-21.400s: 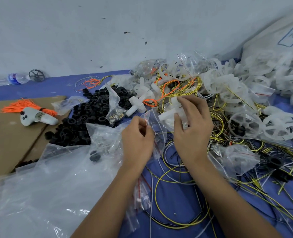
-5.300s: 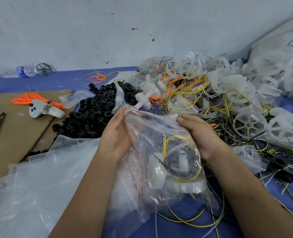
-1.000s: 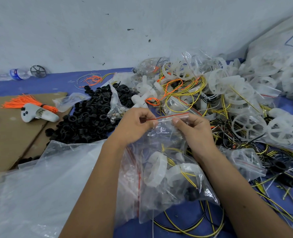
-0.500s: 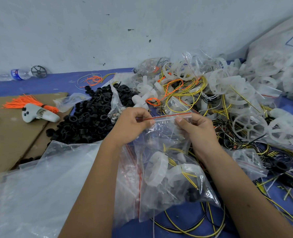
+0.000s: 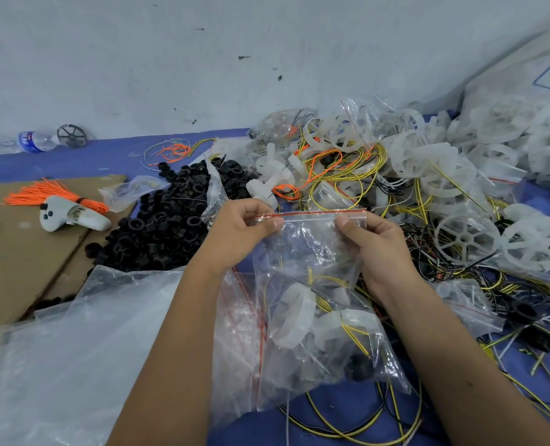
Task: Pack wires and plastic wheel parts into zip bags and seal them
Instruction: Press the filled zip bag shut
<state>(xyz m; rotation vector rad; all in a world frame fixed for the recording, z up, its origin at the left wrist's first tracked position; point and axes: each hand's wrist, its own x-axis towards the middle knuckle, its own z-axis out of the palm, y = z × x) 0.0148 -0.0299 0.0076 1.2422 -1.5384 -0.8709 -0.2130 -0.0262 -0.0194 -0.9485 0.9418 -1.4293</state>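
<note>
I see both forearms reaching in from the lower edge, angled toward each other, with the hands raised level above the blue bench.

Left hand: fingers curled, thumb and forefinger pinching the left end of the red seal strip of the zip bag. Right hand: fingers curled, thumb on the near face, pinching the right end of the same strip. The strip is stretched straight between the two pinch points. I cannot tell whether the seal is fully closed.

The zip bag hangs from the strip between the forearms, its lower part near the bench. Contents I can count: two translucent white wheel parts, one black part near the bottom, and a few yellow wires; the exact wire count is not readable through the film.

Around the work area:
- One heap of black rings, left of the left hand; too many to count.
- One large heap of white wheels mixed with yellow, black and orange wires, behind and right of the right hand; too many to count.
- One large clear plastic sheet under the left forearm.
- Two cardboard pieces at far left, carrying one white controller and one bundle of orange ties.
- One water bottle and one dark wheel against the wall.
</note>
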